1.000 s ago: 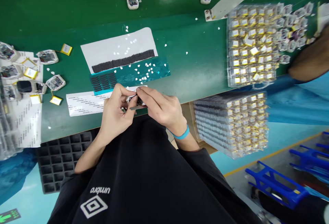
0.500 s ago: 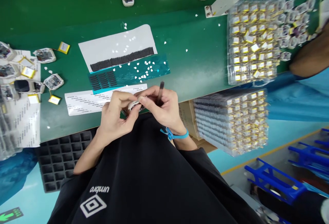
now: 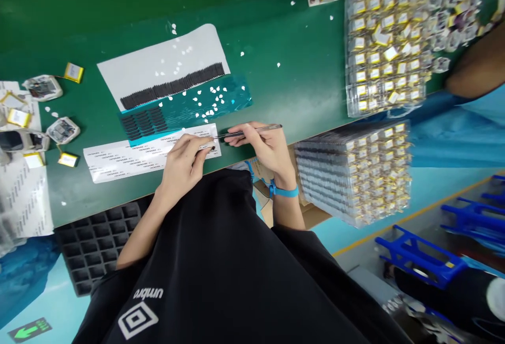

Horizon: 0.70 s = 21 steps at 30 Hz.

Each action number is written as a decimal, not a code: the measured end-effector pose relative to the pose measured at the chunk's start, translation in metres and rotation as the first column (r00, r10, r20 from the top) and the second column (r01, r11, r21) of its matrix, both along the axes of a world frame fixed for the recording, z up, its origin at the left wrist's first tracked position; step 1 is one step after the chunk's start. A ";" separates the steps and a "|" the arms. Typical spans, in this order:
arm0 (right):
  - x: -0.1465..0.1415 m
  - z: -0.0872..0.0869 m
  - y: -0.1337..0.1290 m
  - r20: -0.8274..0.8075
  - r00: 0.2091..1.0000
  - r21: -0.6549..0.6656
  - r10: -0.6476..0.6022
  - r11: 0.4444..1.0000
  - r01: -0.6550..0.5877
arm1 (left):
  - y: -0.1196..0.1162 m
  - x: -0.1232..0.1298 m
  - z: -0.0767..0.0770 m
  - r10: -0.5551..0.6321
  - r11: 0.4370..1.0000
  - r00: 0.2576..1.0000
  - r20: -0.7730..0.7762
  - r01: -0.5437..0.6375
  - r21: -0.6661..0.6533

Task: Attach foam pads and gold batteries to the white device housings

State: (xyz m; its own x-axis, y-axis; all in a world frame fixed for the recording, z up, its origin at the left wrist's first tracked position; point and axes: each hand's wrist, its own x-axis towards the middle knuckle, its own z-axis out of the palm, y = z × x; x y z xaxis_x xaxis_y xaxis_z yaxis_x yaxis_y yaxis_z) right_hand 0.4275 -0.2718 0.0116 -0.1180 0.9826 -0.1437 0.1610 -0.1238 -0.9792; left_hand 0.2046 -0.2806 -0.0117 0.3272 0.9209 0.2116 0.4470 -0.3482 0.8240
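Note:
My right hand (image 3: 263, 147) is closed around a pair of thin dark tweezers (image 3: 252, 131), held almost level with the tips pointing left. Those tips reach the fingertips of my left hand (image 3: 182, 166), whose index finger and thumb are brought together over the right end of a printed white sheet (image 3: 118, 161). A small dark bit (image 3: 213, 148) shows at the thumb tip; whatever else is between these fingers is hidden. Just beyond lie a teal film (image 3: 185, 104) with rows of short black strips (image 3: 144, 123), and a white sheet (image 3: 153, 57) edged with many black strips (image 3: 173, 86).
White-cased small devices (image 3: 63, 130) with yellow-edged battery cells (image 3: 68, 159) lie at left. A clear tray (image 3: 386, 44) of cells stands at right, with stacked trays (image 3: 355, 175) below the table edge. Another person's arm (image 3: 477, 68) is at far right. White dots (image 3: 215, 97) are scattered about.
My hands have drawn apart and the white piece between them is out of sight. The tweezers have swung from upright to nearly level, tips at my left fingers. The view has shifted slightly.

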 end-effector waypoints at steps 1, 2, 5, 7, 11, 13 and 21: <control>0.001 -0.001 0.001 -0.025 1.000 -0.032 0.007 0.999 -0.007 | 0.000 0.000 0.001 -0.001 1.000 1.000 0.001 0.001 -0.006; 0.002 -0.003 0.001 -0.042 0.999 -0.053 0.002 0.999 -0.004 | 0.000 0.000 0.001 -0.001 1.000 1.000 0.002 0.001 -0.009; 0.001 -0.005 0.002 -0.067 0.998 -0.108 -0.016 0.994 0.009 | -0.001 0.000 0.003 0.025 1.000 0.999 -0.022 -0.026 -0.005; -0.001 -0.005 0.001 -0.075 0.997 -0.125 -0.028 0.992 0.019 | -0.001 0.001 0.003 0.048 0.999 0.998 -0.047 -0.048 0.001; -0.007 -0.003 0.002 -0.084 0.995 -0.163 -0.053 0.986 0.038 | 0.001 0.001 0.004 0.055 0.998 0.997 -0.055 -0.055 0.001; -0.008 -0.003 0.003 -0.096 0.994 -0.180 -0.058 0.983 0.040 | 0.002 0.001 0.005 0.057 0.998 0.997 -0.046 -0.058 -0.007; -0.005 -0.008 0.010 -0.271 0.941 -0.165 -0.201 0.973 0.160 | -0.002 0.001 0.011 0.150 0.980 0.985 0.080 -0.138 -0.142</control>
State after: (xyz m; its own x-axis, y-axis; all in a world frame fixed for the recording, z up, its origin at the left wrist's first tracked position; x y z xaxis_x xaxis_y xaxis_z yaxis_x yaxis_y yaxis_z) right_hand 0.4221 -0.2614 0.0034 0.0039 0.9637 -0.2668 -0.1587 -0.2628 -0.9517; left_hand 0.2052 -0.2828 -0.0008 0.1747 0.9791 0.1042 0.4064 -0.1681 0.8981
